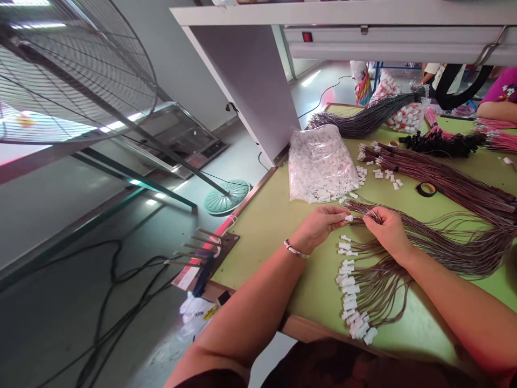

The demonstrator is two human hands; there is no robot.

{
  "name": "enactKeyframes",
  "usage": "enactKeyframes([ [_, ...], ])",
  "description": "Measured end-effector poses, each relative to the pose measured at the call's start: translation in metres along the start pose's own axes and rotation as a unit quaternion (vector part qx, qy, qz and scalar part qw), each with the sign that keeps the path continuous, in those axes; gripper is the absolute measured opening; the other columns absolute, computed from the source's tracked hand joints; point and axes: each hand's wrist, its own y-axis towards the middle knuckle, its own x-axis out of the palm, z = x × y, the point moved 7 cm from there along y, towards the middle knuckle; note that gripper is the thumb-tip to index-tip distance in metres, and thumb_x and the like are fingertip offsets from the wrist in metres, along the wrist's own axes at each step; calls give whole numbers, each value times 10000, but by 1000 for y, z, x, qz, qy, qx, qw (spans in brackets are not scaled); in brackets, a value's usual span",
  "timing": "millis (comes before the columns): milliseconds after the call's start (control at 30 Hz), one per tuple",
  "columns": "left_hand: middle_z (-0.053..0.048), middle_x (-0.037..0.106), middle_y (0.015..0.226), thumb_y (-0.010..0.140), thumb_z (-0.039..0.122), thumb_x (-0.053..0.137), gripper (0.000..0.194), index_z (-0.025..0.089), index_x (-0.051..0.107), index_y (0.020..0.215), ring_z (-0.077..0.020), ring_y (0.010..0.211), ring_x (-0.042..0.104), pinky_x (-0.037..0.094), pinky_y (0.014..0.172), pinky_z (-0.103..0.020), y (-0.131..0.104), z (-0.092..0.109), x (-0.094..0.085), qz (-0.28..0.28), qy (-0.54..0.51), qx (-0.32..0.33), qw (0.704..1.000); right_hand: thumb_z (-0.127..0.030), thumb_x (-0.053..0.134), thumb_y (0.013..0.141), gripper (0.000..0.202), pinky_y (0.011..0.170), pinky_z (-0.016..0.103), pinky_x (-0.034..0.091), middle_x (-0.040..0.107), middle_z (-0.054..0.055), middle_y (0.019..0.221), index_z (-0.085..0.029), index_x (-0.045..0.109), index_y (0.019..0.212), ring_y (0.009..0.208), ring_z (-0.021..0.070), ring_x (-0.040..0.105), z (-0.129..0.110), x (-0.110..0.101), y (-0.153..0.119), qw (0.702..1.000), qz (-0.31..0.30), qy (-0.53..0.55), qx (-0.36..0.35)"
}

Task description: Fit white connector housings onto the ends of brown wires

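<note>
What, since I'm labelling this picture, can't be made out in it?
In the head view:
Brown wires inside the right hand: hidden by its curled fingers.
Whether a wire sits inside the white connector at the left hand: too small.
Any print on the clear bag: too small, under glare.
Fan: cut off by left and top edges.
Pink sleeve: cut by the right edge.

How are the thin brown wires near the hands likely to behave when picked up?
The wires would probably droop, since they bend in loose curves on the table. They might tangle, as many lie close together and cross. The white plugs on some ends would likely trail along.
</note>
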Motion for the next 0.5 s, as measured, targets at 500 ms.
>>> enactKeyframes([
  [500, -54, 652, 817, 682, 216, 714, 112, 175, 730, 785, -123, 660, 572, 497, 592, -242, -12, 19, 21, 58, 274, 245, 928, -295, 534, 784, 147, 515, 227, 310, 458, -45, 544, -186, 553, 687, 516, 97, 381, -8, -6, -5, 993, 33, -80, -82],
])
